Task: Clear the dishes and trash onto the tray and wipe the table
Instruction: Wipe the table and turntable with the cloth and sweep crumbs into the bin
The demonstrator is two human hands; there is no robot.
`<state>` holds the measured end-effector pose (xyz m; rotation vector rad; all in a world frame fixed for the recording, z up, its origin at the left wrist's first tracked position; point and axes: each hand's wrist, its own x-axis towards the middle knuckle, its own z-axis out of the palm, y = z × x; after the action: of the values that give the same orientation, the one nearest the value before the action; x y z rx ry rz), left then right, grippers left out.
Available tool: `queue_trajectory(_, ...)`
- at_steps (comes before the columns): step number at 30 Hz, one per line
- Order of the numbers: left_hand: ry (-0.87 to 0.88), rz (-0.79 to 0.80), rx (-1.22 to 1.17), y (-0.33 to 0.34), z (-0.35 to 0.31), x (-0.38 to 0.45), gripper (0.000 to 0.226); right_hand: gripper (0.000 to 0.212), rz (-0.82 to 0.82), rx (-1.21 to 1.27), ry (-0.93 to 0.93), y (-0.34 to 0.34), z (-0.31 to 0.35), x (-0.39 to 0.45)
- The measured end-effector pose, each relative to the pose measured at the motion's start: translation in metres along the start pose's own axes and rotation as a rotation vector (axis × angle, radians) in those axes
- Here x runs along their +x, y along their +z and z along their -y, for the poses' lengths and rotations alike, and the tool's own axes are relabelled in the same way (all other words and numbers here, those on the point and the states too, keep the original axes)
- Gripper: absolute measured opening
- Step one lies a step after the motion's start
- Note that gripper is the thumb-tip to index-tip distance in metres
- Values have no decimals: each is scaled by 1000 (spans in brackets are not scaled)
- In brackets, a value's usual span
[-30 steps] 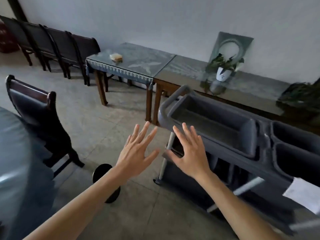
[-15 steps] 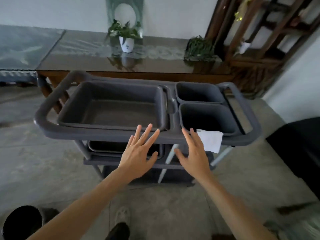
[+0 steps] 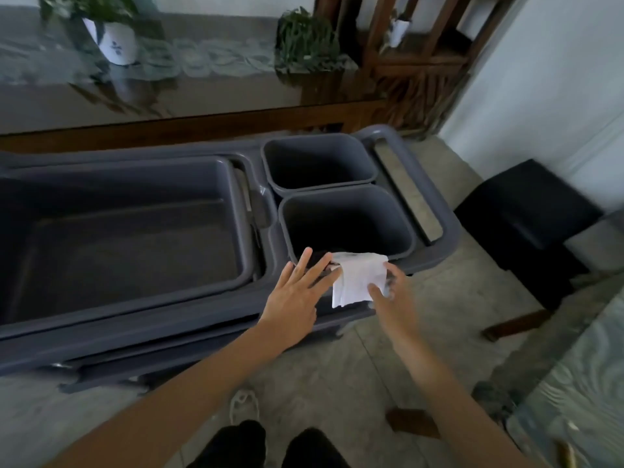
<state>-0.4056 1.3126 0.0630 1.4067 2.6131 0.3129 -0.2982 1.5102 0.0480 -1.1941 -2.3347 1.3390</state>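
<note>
A grey cart [image 3: 447,246] stands in front of me. Its top holds a large grey tray [image 3: 135,170] on the left and two grey bins, the far one [image 3: 317,163] behind the near one [image 3: 347,224]. A white cloth [image 3: 358,276] hangs over the near bin's front rim. My right hand [image 3: 395,305] is at the cloth's lower right, thumb on its front and fingers behind it, pinching it. My left hand [image 3: 293,298] hovers over the cart's front edge just left of the cloth, fingers straight and spread, holding nothing.
Behind the cart runs a glass-topped wooden side table [image 3: 202,99] with a white potted plant [image 3: 114,42] and a second plant [image 3: 307,38]. A black stool [image 3: 526,211] stands to the right. The patterned corner of a table [image 3: 584,383] shows at lower right.
My view swung right and closer to the cart. Both hands moved forward to the near bin, and my right hand has reached the white cloth and taken it between thumb and fingers.
</note>
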Motion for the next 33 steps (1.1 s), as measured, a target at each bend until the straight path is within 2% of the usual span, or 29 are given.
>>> queue_trajectory(3,106,2,67,20,4,17,97,55,3,104,23,5,-1,-4)
queue_trajectory(7,143,-105,76,31,4,32,95,52,-11,201,6,-3,-6,-4)
queue_trajectory(10,191,-214,-5,34,4,43,79,45,-1,347,76,-12,-3,-1)
queue_trajectory(14,203,-299,-169,27,-7,54,49,33,70,472,30,-28,15,13)
queue_trajectory(18,99,-408,-344,11,-25,59,40,26,215,527,21,-51,50,37)
queue_trajectory(25,-209,-685,-464,-40,-57,42,44,11,485,500,-134,-65,116,63)
queue_trajectory(28,-333,-804,-430,-62,-71,14,42,21,662,520,-248,-59,148,45)
queue_trajectory(33,-513,-990,-289,-96,-94,-66,33,76,985,457,-437,-34,186,-23)
